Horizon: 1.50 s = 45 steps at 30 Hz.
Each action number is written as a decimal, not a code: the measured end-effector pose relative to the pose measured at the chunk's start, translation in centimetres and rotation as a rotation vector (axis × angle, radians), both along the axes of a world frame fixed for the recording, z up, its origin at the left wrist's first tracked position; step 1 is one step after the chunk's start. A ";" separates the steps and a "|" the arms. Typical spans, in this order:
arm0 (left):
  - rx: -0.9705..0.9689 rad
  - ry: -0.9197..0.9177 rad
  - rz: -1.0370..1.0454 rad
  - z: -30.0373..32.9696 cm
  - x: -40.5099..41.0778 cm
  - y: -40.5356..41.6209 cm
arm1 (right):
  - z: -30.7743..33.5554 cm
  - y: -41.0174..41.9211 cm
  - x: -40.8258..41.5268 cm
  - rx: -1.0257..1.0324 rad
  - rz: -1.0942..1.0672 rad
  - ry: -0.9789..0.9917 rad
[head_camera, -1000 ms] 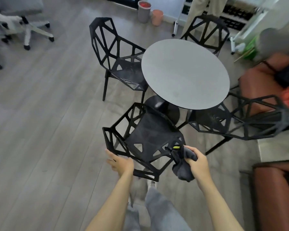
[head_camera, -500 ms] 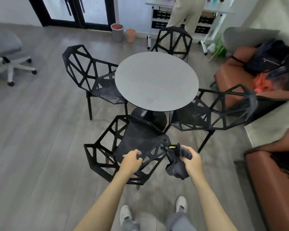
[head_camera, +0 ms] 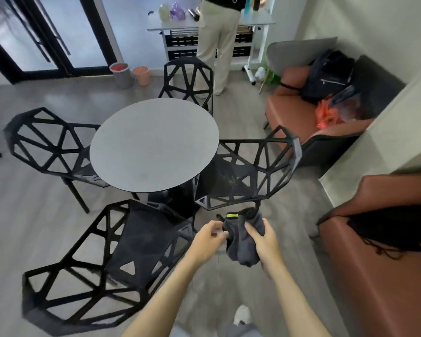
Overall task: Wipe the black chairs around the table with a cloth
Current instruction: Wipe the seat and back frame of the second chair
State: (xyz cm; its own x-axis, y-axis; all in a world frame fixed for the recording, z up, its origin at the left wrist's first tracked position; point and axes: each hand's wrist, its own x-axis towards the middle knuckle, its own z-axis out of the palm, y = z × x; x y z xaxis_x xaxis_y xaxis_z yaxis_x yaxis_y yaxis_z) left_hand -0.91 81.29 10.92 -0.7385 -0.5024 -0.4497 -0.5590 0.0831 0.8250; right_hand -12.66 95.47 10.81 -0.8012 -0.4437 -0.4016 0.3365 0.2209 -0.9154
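My right hand [head_camera: 265, 242] fingers are clamped on the cloth [head_camera: 241, 242], my left hand [head_camera: 208, 237] fingers curl loosely beside it, and the nearest chair [head_camera: 141, 242] sits just left of both.

Two waste bins, one grey [head_camera: 121, 74] and one orange [head_camera: 140, 75], stand side by side near glass doors [head_camera: 41, 35]. A person in beige trousers [head_camera: 217, 45] stands at a white trolley [head_camera: 250, 32]. A dark backpack [head_camera: 328, 76] lies on a brown sofa [head_camera: 287, 103].
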 end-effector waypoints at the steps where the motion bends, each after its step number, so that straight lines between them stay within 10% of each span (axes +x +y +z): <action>1: 0.091 0.008 0.035 0.7 -1.6 0.7 | 0.6 0.1 -1.1 -0.079 -0.011 -0.063; 7: 0.674 0.063 0.295 2.2 -6.3 -0.9 | 1.2 -1.8 -6.3 -0.410 0.042 -0.745; 19: 0.587 0.129 0.292 3.1 -12.5 -13.5 | -0.4 -10.5 -14.2 0.114 0.213 -0.157; 31: 0.496 0.112 0.512 2.5 -18.1 -19.5 | 2.3 -17.0 -21.1 -0.019 0.180 -0.068; 37: 0.247 0.051 0.651 2.1 -23.1 -18.1 | 2.2 -19.2 -24.6 0.141 0.311 0.394; 45: 0.487 0.248 0.711 2.5 -31.0 -15.5 | 2.7 -19.2 -29.7 0.046 0.707 0.532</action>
State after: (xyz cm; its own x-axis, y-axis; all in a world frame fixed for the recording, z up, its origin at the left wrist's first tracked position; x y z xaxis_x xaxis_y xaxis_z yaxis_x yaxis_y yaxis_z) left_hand -31.86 65.76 13.43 -0.4299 -0.6732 -0.6016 -0.1458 -0.6058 0.7821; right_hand -42.31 76.28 13.54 -0.4316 -0.8983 -0.0831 -0.3608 0.2562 -0.8968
